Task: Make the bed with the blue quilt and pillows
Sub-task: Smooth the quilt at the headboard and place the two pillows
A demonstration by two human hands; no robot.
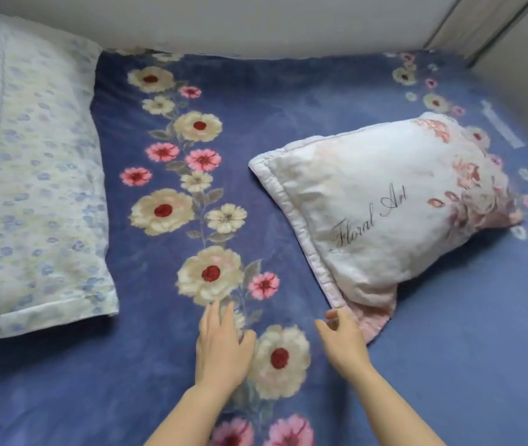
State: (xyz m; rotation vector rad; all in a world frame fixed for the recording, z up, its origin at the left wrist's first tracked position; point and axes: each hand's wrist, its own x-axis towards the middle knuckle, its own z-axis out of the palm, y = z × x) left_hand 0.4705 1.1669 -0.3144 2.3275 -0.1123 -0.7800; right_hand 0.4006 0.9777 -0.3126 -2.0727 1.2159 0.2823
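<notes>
The blue fleece quilt with cream and pink flowers (314, 101) lies spread over the bed. A pale blue flowered pillow (31, 175) lies at the left on it, and a white pillow with pink flowers and script lettering (384, 204) lies askew at the right. The left hand (220, 346) rests flat on the quilt, fingers straight. The right hand (343, 342), loosely curved and holding nothing, is just beside the white pillow's near corner.

— How does the blue quilt (288, 101) lie?
— It lies spread flat and smooth, with bands of cream and pink flowers printed on it.
— And the pillows?
— A pale pillow (31, 175) with small blue flowers lies flat on the quilt at the left. A white pillow (384, 214), lettered "Floral Art" and edged with pink blooms, lies askew at the right, well apart from it.
</notes>
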